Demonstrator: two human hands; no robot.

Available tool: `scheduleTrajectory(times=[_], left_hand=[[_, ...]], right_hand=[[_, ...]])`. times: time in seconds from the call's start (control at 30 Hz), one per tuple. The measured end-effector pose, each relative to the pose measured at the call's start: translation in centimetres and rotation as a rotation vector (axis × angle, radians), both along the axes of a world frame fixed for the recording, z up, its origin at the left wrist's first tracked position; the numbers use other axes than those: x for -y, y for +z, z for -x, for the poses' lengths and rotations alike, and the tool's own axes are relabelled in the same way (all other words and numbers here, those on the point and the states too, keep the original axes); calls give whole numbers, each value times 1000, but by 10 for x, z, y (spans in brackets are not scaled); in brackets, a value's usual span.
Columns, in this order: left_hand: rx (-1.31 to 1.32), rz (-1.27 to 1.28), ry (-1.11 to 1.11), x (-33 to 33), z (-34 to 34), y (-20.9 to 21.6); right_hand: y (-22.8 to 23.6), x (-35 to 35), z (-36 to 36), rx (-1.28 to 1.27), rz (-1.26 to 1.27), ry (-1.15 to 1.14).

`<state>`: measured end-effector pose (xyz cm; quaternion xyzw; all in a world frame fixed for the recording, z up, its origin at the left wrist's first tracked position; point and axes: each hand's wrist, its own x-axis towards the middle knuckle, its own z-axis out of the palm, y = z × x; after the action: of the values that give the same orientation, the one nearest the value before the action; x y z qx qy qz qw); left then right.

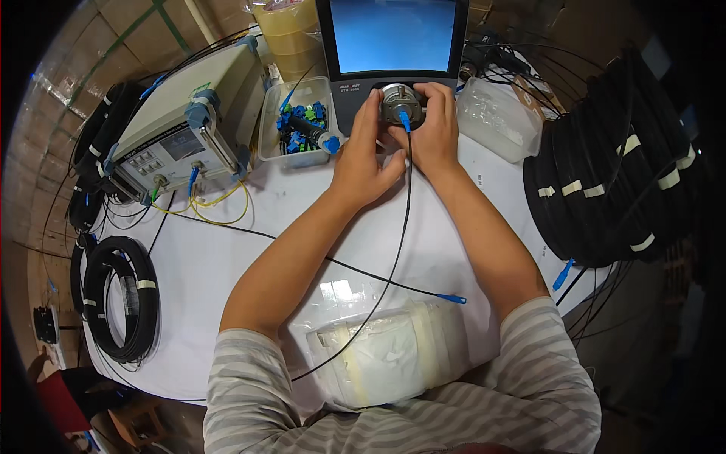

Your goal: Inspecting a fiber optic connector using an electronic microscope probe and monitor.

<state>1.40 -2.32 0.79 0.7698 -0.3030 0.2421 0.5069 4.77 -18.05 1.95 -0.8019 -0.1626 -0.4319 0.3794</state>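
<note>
Holding the round grey metal fitting at the foot of the black-framed screen unit, my left hand and right hand close their grip around it; I keep the blue-tipped black cable straight, seating it without bending.

A grey test instrument is seen beside a clear tray of blue connectors, while coiled black cables are stacked at the table's edges.

Shiny metal fitting, blue plastic connector, matt cable.
</note>
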Motion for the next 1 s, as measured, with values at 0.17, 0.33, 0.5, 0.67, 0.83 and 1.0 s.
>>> scheduleTrajectory(times=[0.17,0.33,0.5,0.67,0.83,1.0], left_hand=[[-153,-8,-29,-2,3,3],[-114,-1,-17,-2,4,4],[-91,-16,9,-7,3,0],[-86,-45,16,-1,7,2],[-151,-40,-33,-4,5,2],[-180,-36,-41,-3,4,0]], right_hand=[[-1,3,-4,25,76,26],[6,14,-7,94,194,97],[3,13,-5,121,219,112],[-2,1,-3,59,57,-37],[-1,6,-5,84,114,20],[3,16,-9,170,208,61]])
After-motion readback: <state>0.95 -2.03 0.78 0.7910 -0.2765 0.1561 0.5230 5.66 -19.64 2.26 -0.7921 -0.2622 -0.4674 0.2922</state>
